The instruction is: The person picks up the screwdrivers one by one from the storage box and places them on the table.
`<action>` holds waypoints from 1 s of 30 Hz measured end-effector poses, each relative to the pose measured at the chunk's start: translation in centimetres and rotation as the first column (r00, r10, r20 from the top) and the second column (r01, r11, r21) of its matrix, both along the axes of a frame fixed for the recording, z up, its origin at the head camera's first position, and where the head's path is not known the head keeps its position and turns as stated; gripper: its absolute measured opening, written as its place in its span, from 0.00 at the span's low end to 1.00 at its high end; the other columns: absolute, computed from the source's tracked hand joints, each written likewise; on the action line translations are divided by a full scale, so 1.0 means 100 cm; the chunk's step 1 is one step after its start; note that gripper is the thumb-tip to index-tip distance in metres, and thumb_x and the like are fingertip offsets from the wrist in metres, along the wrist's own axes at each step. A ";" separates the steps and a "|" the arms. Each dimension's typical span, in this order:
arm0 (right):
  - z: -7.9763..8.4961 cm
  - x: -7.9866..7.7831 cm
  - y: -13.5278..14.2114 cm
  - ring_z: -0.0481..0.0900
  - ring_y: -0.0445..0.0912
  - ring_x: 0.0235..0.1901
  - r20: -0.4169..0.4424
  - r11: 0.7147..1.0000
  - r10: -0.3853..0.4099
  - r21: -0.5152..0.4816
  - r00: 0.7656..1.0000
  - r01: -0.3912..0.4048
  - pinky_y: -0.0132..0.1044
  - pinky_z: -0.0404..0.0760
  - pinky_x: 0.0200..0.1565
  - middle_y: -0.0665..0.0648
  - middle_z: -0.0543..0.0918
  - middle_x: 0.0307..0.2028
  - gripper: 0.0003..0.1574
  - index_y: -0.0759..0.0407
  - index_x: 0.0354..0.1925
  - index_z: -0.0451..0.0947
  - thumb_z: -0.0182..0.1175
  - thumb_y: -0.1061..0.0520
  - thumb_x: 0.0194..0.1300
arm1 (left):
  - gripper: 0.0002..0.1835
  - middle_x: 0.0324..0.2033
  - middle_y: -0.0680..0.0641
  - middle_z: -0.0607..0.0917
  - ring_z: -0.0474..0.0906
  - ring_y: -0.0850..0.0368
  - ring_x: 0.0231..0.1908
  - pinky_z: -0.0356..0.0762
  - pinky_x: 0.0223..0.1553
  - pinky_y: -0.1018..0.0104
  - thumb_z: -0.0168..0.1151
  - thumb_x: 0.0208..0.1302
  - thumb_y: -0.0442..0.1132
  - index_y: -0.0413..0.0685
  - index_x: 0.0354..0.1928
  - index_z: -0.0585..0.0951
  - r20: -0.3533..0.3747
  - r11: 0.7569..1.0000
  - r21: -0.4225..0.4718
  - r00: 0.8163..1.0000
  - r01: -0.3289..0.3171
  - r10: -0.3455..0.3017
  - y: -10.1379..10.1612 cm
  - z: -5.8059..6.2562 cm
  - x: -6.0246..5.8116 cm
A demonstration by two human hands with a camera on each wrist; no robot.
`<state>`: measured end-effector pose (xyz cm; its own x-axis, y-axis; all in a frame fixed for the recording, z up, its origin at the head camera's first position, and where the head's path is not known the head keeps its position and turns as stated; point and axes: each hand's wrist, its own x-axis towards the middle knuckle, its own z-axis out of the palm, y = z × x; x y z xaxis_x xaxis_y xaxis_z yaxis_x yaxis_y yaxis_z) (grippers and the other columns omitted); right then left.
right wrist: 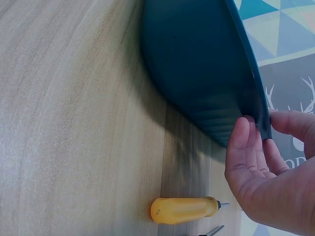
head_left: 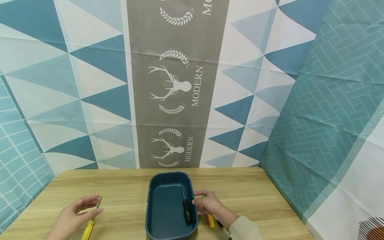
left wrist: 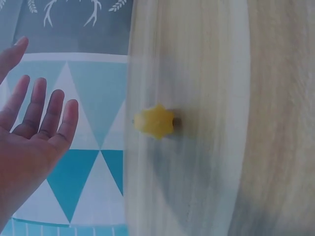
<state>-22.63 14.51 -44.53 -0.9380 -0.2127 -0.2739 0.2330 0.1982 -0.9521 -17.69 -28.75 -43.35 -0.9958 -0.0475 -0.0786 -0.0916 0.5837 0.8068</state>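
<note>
A dark blue tray stands on the wooden table, and a screwdriver with a black handle lies inside along its right wall. My right hand pinches the right rim, thumb over the edge and fingers against the outer wall; the right wrist view shows this hand on the tray wall. At the left lies a yellow-handled screwdriver. Above its shaft is my left hand, thumb and fingers spread. The left wrist view shows the left hand apart from the yellow handle.
Right of the tray, partly behind my right hand, lies another screwdriver with an orange-yellow handle. Beside it shows the metal tip of a further tool. Patterned cloth hangs behind the table and along its sides.
</note>
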 end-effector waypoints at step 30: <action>-0.001 -0.001 0.001 0.79 0.40 0.23 0.000 1.000 0.003 -0.012 1.000 -0.003 0.36 0.82 0.31 0.52 0.83 0.26 0.30 0.67 0.58 0.68 0.61 0.61 0.57 | 0.30 0.42 0.65 0.80 0.75 0.77 0.41 0.76 0.41 0.77 0.66 0.57 0.47 0.42 0.60 0.72 -0.195 0.988 0.150 0.981 0.038 -0.008 0.048 0.003 -0.009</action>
